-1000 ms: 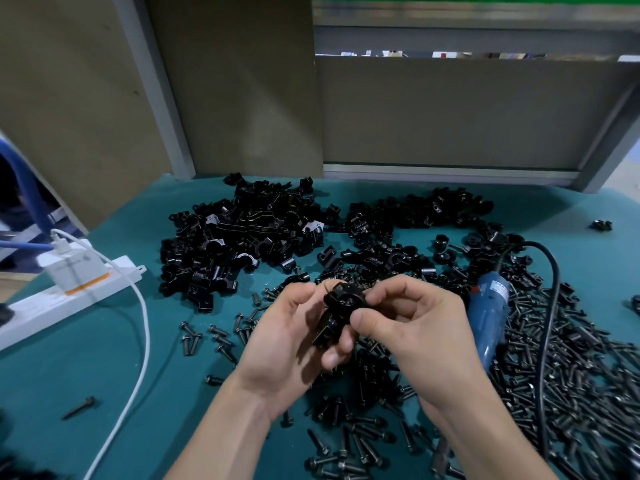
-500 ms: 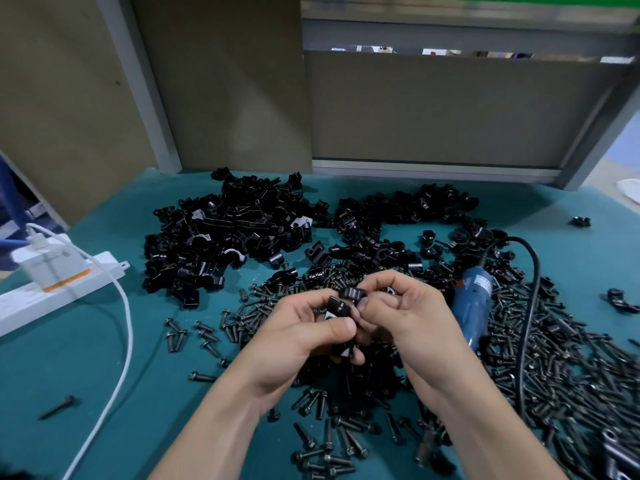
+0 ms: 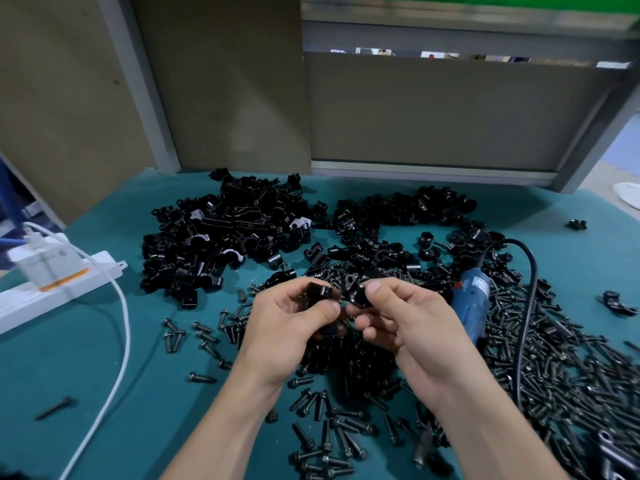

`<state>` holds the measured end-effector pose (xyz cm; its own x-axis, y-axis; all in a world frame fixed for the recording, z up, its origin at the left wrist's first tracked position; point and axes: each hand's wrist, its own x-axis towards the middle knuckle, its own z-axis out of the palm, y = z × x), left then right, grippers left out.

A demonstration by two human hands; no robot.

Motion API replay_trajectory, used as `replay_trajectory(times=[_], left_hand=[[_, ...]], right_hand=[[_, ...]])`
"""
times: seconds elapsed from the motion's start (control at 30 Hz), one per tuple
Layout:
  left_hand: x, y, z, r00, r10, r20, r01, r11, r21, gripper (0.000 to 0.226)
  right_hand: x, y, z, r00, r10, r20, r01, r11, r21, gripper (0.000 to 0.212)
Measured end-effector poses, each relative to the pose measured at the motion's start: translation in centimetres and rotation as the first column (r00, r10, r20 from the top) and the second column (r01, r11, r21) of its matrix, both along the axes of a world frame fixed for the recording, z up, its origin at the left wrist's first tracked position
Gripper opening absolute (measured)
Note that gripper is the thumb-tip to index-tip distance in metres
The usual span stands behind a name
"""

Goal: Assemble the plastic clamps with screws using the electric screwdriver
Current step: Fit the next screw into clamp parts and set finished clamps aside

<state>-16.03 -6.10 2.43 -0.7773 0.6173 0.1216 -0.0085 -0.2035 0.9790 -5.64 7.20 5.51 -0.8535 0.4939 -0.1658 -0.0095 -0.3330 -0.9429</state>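
Right at the middle of the teal-green table mat [image 3: 69, 368], both hands are raised close together, fingertips nearly meeting. The left hand [image 3: 287, 327] pinches a blocky black plastic clamp half [image 3: 319, 293] between thumb and forefinger. The right hand [image 3: 412, 323] pinches a curved black plastic clamp half [image 3: 358, 296], whose holed lug points up and away from the person. Whether the two halves touch is hard to make out, black against black. Another dark part low in the left palm is too hidden to identify.

Just right of the right hand lies the blue electric screwdriver [image 3: 471, 306], long axis running near to far, its black cord [image 3: 526, 306] leaving the far end. Its bit end is hidden behind the right wrist. Loose black flanged screws [image 3: 554, 382] spread to the right, cut off by the frame edge. A heap of black clamp parts [image 3: 225, 237] sits beyond the hands. At the left lies a white power strip [image 3: 79, 282], blurred, with a white cable [image 3: 122, 327].
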Motion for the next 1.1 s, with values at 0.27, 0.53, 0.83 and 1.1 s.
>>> replay_trajectory(times=[0.27, 0.53, 0.83, 1.1], left_hand=[[0.1, 0.1, 0.1, 1.0, 0.013, 0.009, -0.013, 1.0, 0.007, 0.013], [-0.1, 0.1, -0.3, 0.993, 0.086, 0.084, -0.084, 0.996, -0.031, 0.025], [-0.6, 0.2, -0.6, 0.98, 0.191, 0.062, -0.189, 0.981, -0.036, 0.03], [-1.4, 0.3, -1.9, 0.927, 0.346, -0.141, -0.366, 0.919, -0.149, 0.028]], right_hand=[[0.0, 0.2, -0.1, 0.999, -0.02, 0.03, 0.017, 0.993, 0.113, 0.017], [0.3, 2.3, 0.7, 0.981, -0.189, -0.033, 0.179, 0.963, -0.2, 0.04], [-2.4, 7.5, 1.2, 0.936, -0.321, 0.146, 0.242, 0.885, 0.397, 0.018], [-12.8, 15.3, 0.9, 0.706, -0.246, 0.664, -0.55, 0.399, 0.733, 0.099]])
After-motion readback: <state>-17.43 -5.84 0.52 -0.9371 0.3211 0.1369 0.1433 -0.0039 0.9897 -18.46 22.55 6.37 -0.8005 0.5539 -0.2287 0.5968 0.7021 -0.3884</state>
